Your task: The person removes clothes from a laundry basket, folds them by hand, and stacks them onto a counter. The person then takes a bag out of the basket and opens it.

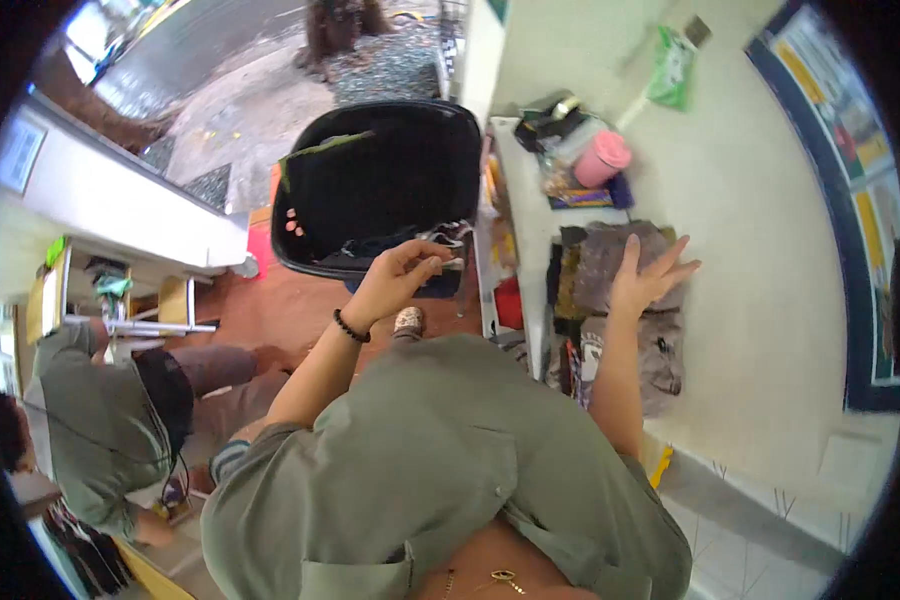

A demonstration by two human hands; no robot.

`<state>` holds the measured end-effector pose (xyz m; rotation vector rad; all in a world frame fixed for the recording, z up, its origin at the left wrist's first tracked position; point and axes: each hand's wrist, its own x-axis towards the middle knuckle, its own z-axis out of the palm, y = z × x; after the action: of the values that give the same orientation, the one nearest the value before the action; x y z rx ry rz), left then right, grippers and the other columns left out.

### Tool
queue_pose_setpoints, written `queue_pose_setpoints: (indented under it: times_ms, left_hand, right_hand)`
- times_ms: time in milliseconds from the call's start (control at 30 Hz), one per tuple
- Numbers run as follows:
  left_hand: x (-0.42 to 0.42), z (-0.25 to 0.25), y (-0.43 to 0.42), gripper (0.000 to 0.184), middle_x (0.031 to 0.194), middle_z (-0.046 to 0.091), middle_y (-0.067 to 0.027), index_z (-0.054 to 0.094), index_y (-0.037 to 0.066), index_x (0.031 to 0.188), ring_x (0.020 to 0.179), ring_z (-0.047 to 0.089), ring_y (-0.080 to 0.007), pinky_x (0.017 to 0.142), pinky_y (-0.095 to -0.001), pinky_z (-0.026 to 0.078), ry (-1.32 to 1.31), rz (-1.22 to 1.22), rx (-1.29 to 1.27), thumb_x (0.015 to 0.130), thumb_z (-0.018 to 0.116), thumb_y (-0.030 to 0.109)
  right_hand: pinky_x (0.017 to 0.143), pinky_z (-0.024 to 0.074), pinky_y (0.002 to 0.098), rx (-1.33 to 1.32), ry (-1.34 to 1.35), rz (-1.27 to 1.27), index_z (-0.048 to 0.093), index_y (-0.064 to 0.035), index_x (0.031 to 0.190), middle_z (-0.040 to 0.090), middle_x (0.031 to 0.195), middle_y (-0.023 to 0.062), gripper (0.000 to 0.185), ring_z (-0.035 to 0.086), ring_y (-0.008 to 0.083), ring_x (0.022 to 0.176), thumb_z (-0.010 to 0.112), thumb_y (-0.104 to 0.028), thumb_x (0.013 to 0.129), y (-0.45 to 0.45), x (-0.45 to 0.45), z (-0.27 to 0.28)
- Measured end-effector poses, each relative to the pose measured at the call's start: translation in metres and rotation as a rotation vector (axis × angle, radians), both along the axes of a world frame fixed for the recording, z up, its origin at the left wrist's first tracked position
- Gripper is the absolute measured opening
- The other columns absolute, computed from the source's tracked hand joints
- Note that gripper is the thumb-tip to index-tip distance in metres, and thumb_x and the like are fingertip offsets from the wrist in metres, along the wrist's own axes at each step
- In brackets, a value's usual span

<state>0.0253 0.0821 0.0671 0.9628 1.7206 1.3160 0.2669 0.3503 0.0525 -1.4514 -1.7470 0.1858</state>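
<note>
My left hand (407, 277), with a dark beaded bracelet at its wrist, is at the near rim of a large black basket (375, 185). Its thumb and fingers are pinched together; whatever they may hold is too small to make out. Dark cloth and white strings lie inside the basket near that hand. Over the folded clothes (610, 262) on the white shelf at the right, my right hand (646, 283) is spread, palm up, with nothing in it. The clothes are grey, brown and olive, laid in stacks.
A pink tumbler (600, 160) and small items lie on the shelf (530, 215) beyond the clothes. Another person (95, 420) in a grey-green shirt is at the left, by a wooden stand (175, 300). A doorway opens onto pavement beyond the basket.
</note>
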Motion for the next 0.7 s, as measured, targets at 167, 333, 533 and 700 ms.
queue_pose_setpoints:
  times_ms: [167,333,533,700]
  left_hand:
    - [-0.071,-0.032,-0.003,0.023,0.097,0.067,-0.0023,0.065,0.001,0.115,0.087,0.06,-0.0087,0.078,-0.0242,0.048,0.218,0.289,0.069,0.094,0.063,0.011]
    - [-0.175,-0.088,-0.009,0.045,0.118,0.063,-0.0172,0.061,0.005,0.12,0.112,0.059,-0.0338,0.097,-0.0419,0.046,0.823,0.739,0.013,0.08,0.072,0.02]
    - [-0.238,-0.12,-0.017,0.084,0.138,0.049,-0.0237,0.04,0.002,0.142,0.127,0.049,-0.0389,0.105,-0.0457,0.042,0.646,0.895,-0.415,0.074,0.079,0.033]
    - [-0.259,-0.124,-0.03,0.089,0.128,0.058,-0.0228,0.043,-0.001,0.14,0.12,0.057,-0.035,0.101,-0.0415,0.046,0.468,0.723,-0.358,0.069,0.084,0.036]
  right_hand:
    - [0.115,0.0139,0.0606,-0.13,-0.643,0.018,0.04,-0.0294,0.149,0.02,0.16,0.0169,0.067,0.014,0.045,0.146,0.049,-0.062,0.091,0.023,-0.017,-0.083]
    - [0.116,0.0146,0.0585,0.016,-0.615,-0.01,0.041,-0.0304,0.148,0.02,0.16,0.0156,0.063,0.016,0.042,0.146,0.05,-0.057,0.093,0.031,-0.013,-0.106]
    - [0.116,0.0163,0.0574,0.092,-0.596,-0.013,0.041,-0.032,0.148,0.021,0.161,0.012,0.06,0.018,0.0386,0.147,0.048,-0.056,0.093,0.033,-0.009,-0.114]
    - [0.113,0.0209,0.059,0.117,-0.592,-0.03,0.042,-0.0333,0.147,0.025,0.16,0.0113,0.057,0.023,0.0386,0.145,0.044,-0.056,0.095,0.036,-0.006,-0.121]
